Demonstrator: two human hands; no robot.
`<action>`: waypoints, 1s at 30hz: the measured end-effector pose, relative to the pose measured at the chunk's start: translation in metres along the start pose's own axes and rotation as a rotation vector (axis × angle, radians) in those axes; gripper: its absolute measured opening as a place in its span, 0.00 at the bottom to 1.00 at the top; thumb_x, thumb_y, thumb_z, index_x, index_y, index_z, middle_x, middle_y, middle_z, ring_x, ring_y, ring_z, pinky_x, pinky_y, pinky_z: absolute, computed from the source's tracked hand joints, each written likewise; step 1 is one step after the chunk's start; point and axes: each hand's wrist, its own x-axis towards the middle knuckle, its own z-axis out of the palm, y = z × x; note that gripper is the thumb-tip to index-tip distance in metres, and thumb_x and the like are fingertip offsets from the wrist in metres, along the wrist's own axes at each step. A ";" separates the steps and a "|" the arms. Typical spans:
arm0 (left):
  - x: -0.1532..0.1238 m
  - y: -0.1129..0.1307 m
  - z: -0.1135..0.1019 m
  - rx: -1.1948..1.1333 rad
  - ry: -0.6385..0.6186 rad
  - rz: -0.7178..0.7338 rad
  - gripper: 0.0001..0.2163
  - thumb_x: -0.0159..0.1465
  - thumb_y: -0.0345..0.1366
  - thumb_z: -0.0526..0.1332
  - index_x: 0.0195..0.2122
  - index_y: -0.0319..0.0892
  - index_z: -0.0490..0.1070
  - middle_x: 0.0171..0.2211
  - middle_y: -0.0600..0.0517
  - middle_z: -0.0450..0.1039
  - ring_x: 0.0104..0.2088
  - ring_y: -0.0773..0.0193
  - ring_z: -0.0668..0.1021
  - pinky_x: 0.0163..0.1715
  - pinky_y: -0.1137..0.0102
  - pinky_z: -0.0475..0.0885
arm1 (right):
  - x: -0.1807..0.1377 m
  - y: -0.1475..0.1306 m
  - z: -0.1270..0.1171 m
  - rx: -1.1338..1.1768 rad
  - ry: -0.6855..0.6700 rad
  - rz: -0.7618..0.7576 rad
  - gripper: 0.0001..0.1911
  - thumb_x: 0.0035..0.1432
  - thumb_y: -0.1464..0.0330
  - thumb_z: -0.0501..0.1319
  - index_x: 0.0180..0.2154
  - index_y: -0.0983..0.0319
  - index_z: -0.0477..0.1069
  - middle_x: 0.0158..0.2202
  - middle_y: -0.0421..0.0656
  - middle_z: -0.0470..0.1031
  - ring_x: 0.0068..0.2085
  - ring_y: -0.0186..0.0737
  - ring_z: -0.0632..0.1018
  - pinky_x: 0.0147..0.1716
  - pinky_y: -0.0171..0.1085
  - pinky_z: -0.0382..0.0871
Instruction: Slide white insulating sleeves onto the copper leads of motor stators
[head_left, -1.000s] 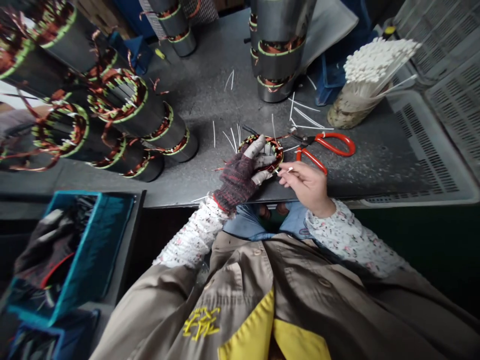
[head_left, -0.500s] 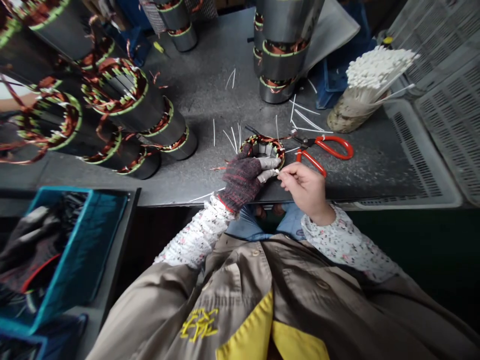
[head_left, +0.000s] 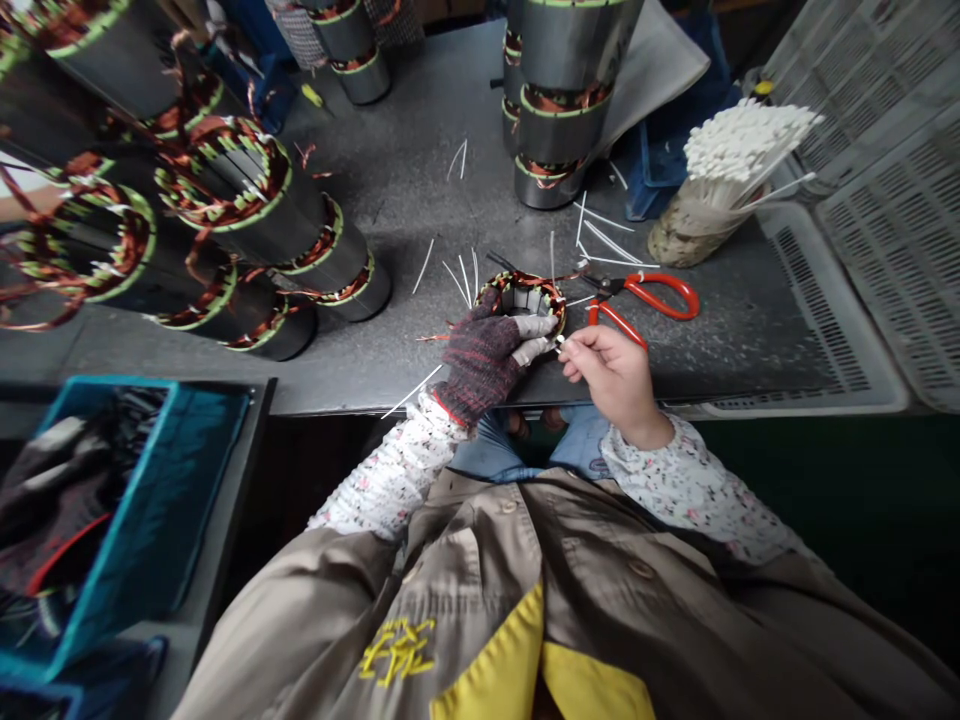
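My left hand (head_left: 486, 358), in a dark knit glove with pale finger covers, is closed over the near left side of a small motor stator (head_left: 564, 313). The stator stands near the bench edge, its ring of copper windings facing up and partly hidden by my fingers. My bare right hand (head_left: 611, 375) pinches a white cable tie (head_left: 560, 342) at the stator's near right rim; only a small white end shows by the fingertips. Red-handled cutters (head_left: 664, 295) lie just behind my right hand, jaws toward the stator.
Stacked stators (head_left: 300, 220) crowd the left, and another stack (head_left: 551, 130) stands behind. At right are a cup (head_left: 679, 232) of white cable ties and white plastic crates (head_left: 885, 260). Loose white strips (head_left: 609, 240) lie about the bench. A teal bin (head_left: 191, 500) holds gloves at lower left.
My right hand has shifted very slightly right, away from the left fingertips, still pinching the white tie. The left hand stays on the stator. The whole view has moved a little.
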 end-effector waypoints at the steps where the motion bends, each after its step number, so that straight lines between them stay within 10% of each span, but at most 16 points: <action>1: 0.000 0.000 0.000 -0.012 0.006 0.000 0.11 0.71 0.43 0.64 0.48 0.44 0.81 0.45 0.47 0.85 0.51 0.57 0.84 0.61 0.55 0.76 | -0.001 -0.001 -0.002 0.012 -0.011 0.001 0.24 0.57 0.45 0.68 0.30 0.60 0.75 0.24 0.39 0.76 0.23 0.32 0.75 0.22 0.32 0.72; 11: 0.000 0.000 -0.003 0.006 -0.029 -0.006 0.10 0.71 0.40 0.64 0.51 0.48 0.80 0.49 0.49 0.84 0.55 0.55 0.82 0.65 0.52 0.74 | -0.009 0.026 -0.024 -0.157 -0.158 0.196 0.23 0.55 0.48 0.67 0.40 0.61 0.76 0.32 0.44 0.81 0.24 0.37 0.77 0.24 0.37 0.73; 18: -0.001 0.003 -0.006 0.113 -0.073 -0.035 0.20 0.72 0.46 0.62 0.60 0.41 0.74 0.55 0.44 0.80 0.61 0.53 0.78 0.65 0.55 0.73 | -0.016 0.024 -0.025 -0.834 -0.002 -0.295 0.19 0.68 0.57 0.57 0.33 0.61 0.78 0.31 0.49 0.82 0.32 0.41 0.80 0.32 0.39 0.66; 25: -0.008 -0.006 0.000 0.166 -0.083 -0.081 0.35 0.70 0.51 0.62 0.73 0.45 0.53 0.66 0.40 0.70 0.62 0.50 0.77 0.62 0.56 0.75 | -0.008 0.027 -0.013 -0.094 -0.277 0.298 0.23 0.60 0.46 0.63 0.30 0.60 0.71 0.19 0.39 0.74 0.19 0.33 0.71 0.20 0.33 0.65; 30: -0.009 -0.006 0.006 -0.158 -0.069 -0.099 0.34 0.75 0.46 0.55 0.77 0.55 0.37 0.65 0.44 0.70 0.55 0.57 0.82 0.52 0.61 0.82 | -0.011 0.012 -0.016 0.168 -0.207 0.169 0.26 0.54 0.47 0.72 0.42 0.59 0.72 0.30 0.42 0.83 0.27 0.36 0.81 0.26 0.34 0.76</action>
